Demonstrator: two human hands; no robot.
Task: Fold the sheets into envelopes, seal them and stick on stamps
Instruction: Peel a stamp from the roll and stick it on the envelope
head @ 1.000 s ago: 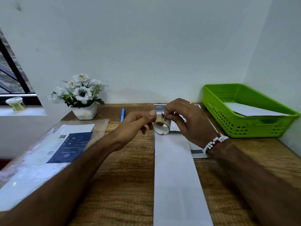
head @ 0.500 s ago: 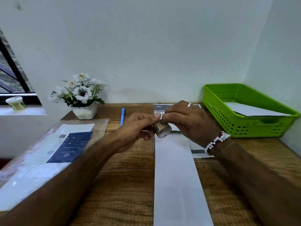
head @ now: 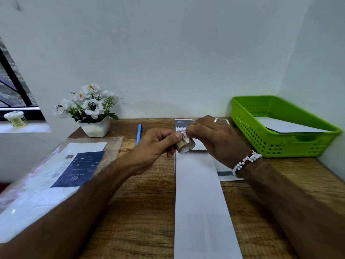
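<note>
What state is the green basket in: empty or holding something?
Holding something: white paper lies flat inside the green basket, showing above its front wall. How many sheets cannot be told.

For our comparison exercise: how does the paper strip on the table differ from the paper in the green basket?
The paper strip lies flat on the wooden table; the basket paper sits inside the green basket, partly hidden by its wall. The paper strip is long and narrow; the basket paper looks broader. Both are plain white.
</note>
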